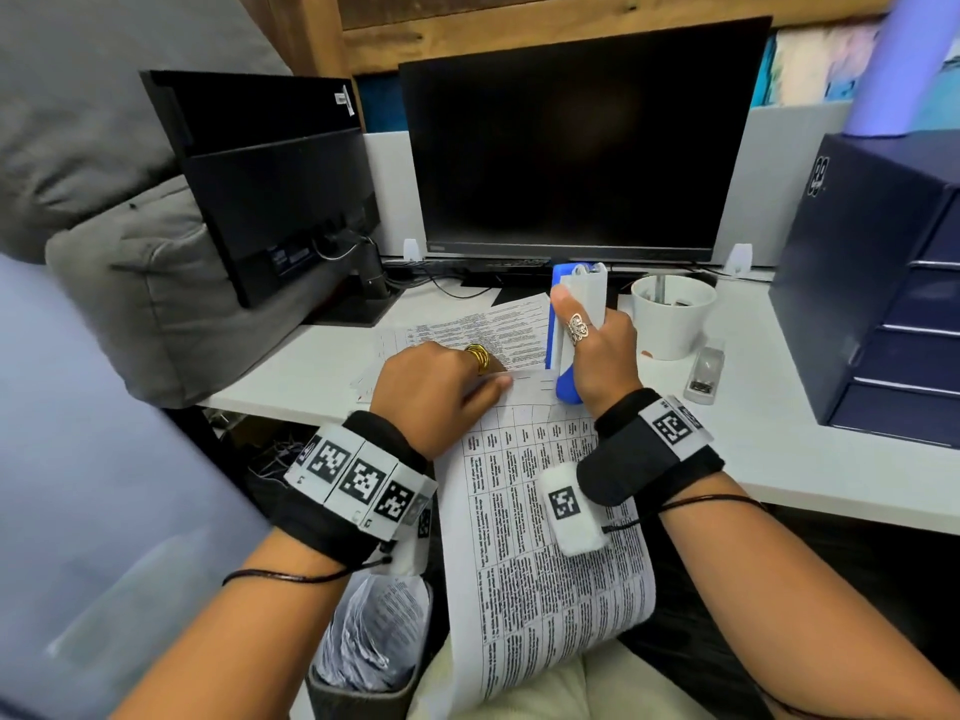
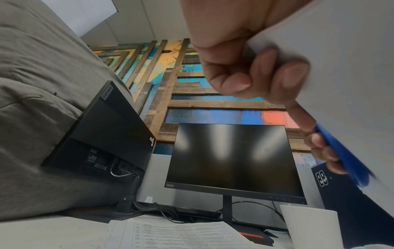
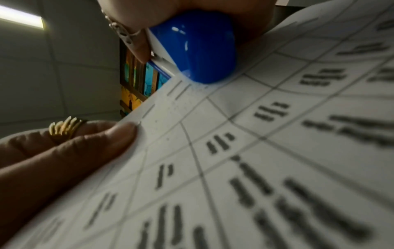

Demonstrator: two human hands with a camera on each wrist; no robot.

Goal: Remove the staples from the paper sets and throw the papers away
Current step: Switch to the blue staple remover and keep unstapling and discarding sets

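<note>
Head view: a person sits at a white desk (image 1: pixel 810 459), with a printed white paper set covered in table grids (image 1: pixel 545 553) draped from the desk edge down over the lap.
Paper set position: its top edge lies at the desk edge between the two hands; several short staples (image 3: pixel 178 90) run in a row along that edge.
Left hand (image 1: pixel 434 392): thumb on top and fingers (image 2: pixel 292 79) curled underneath, pinching the top edge of the sheets.
Right hand (image 1: pixel 605 356): wrapped around a blue and white plastic staple remover (image 1: pixel 563 335), its blue nose (image 3: pixel 204 55) pressed on the paper just beside the staples.
How the paper handles: light, thin and floppy, I judge; it sags under its own weight and would tear if yanked.
Where to hold: close to the staple, at the stapled edge, so the sheets stay taut under the tool.
Staples: small, stiff, likely sharp once pulled.
Bin: a lined wastebasket holding crumpled paper (image 1: pixel 371 636) stands below the left wrist, near for discarding.
Nearby: more printed sheets (image 1: pixel 467 324) lie on the desk behind the hands, and a white cup (image 1: pixel 672 314) stands to the right.
</note>
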